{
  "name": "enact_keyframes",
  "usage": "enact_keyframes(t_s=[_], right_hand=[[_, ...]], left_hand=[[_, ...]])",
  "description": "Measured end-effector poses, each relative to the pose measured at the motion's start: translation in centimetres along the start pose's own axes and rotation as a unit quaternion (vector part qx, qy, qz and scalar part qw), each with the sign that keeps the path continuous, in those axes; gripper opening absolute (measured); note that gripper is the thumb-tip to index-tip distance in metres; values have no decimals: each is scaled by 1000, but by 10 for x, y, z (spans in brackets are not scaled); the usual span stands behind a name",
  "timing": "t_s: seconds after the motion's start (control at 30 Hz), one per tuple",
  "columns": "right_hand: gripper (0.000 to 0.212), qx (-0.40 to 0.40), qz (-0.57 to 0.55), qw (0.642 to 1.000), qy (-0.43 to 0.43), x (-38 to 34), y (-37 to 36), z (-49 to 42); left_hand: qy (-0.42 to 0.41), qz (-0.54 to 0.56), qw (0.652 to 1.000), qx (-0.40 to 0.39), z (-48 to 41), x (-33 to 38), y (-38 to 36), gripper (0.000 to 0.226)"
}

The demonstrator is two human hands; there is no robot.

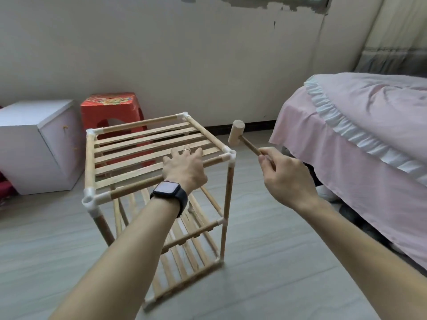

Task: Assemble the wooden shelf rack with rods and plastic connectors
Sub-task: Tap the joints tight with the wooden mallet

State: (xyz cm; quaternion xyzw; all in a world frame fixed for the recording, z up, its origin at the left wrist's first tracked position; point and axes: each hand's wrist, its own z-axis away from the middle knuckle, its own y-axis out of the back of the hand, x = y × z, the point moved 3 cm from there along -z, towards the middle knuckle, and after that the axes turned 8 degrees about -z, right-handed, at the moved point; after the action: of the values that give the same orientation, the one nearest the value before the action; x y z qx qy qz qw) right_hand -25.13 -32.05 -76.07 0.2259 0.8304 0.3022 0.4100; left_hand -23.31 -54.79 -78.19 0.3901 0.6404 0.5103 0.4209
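Note:
A wooden shelf rack (147,144) stands upright on the floor, three slatted tiers joined by rods and white plastic connectors. My left hand (184,166) lies on the front rod (136,184) of the top tier, fingers curled over it. My right hand (286,176) grips the handle of a small wooden mallet (236,133). The mallet head hangs just above and right of the top tier's front right connector (231,155), apart from it. The front left connector (89,199) shows an open socket.
A bed with a pink cover (360,135) fills the right side, close to the rack. A white cabinet (39,144) and a red plastic stool (111,107) stand against the wall at the left. Grey floor (265,273) lies around the rack.

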Motion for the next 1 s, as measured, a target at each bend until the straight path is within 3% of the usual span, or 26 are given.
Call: enact_keyframes(t_s=[0.13,0.27,0.4,0.43,0.53,0.6,0.63,0.7,0.73,0.8,0.9,0.93,1.0], right_hand=[[27,-3,29,1000,1,-4,17,-17],[27,87,-27,996,16,-8,25,-20],[30,-123,128,983,-37,-7,3,-12],[29,-108,122,986,-29,-10,5,-13],[27,55,17,997,53,-20,17,-19],[26,84,-22,994,65,-19,19,-17],[26,44,1,998,46,-16,15,-16],[25,-111,112,987,-22,-7,1,-9],[26,-143,134,980,-40,-5,1,-9],[27,-89,81,992,-25,-8,8,-16],[25,68,-51,996,30,-16,16,-16],[24,67,-48,996,30,-16,14,-13],[22,-57,48,997,-19,-12,1,-6]], left_hand=[[-4,-9,1000,15,3,-5,-2,58],[1,-11,1000,22,2,-3,-4,59],[2,-11,1000,24,3,-4,-4,60],[0,-10,1000,23,3,-5,-4,60],[1,-12,1000,26,3,-5,-4,62],[0,-15,1000,25,2,-5,-4,62],[0,-17,1000,26,2,-5,-4,62],[0,-17,1000,26,2,-5,-5,62],[0,-18,999,26,2,-5,-5,62],[1,-19,999,29,1,-4,-6,62],[1,-16,1000,26,1,-5,-7,61],[1,-16,1000,27,2,-5,-7,61],[1,-12,1000,28,2,-5,-7,60]])
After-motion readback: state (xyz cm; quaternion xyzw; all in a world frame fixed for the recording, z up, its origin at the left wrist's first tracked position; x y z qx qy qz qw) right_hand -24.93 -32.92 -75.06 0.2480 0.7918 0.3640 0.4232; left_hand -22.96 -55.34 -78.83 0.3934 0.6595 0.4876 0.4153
